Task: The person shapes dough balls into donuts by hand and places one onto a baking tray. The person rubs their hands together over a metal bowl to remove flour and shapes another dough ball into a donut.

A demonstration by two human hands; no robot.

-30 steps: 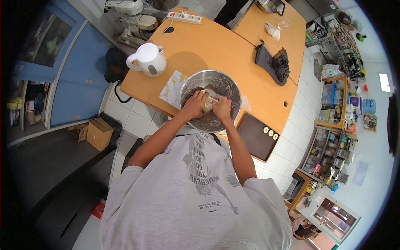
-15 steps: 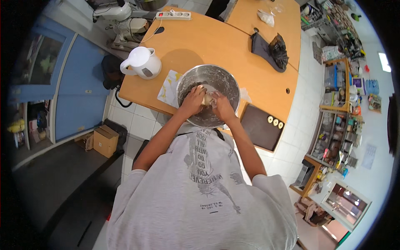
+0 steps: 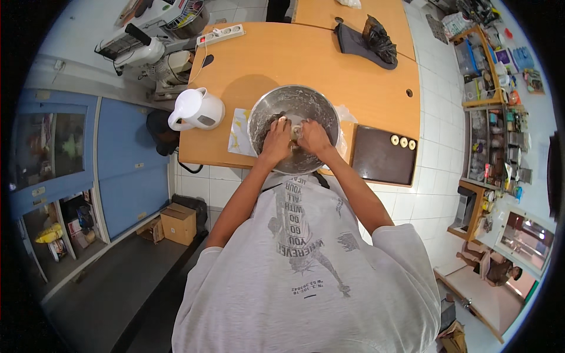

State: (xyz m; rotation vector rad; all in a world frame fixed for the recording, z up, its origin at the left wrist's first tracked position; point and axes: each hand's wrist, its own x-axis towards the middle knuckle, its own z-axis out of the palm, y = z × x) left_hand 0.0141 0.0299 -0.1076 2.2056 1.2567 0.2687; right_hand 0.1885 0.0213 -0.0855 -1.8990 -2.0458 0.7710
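Dough (image 3: pixel 295 132) in bowl (image 3: pixel 303 96), axis unclr (partly hid.)

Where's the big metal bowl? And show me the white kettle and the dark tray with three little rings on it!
Metal bowl (image 3: pixel 318 106): head view, on its inner wall.
White kettle (image 3: pixel 199 107): head view, on its body.
Dark tray (image 3: pixel 379 157): head view, on its bare flat bottom.

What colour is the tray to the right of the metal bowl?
The tray is dark brown, seen best in the head view.
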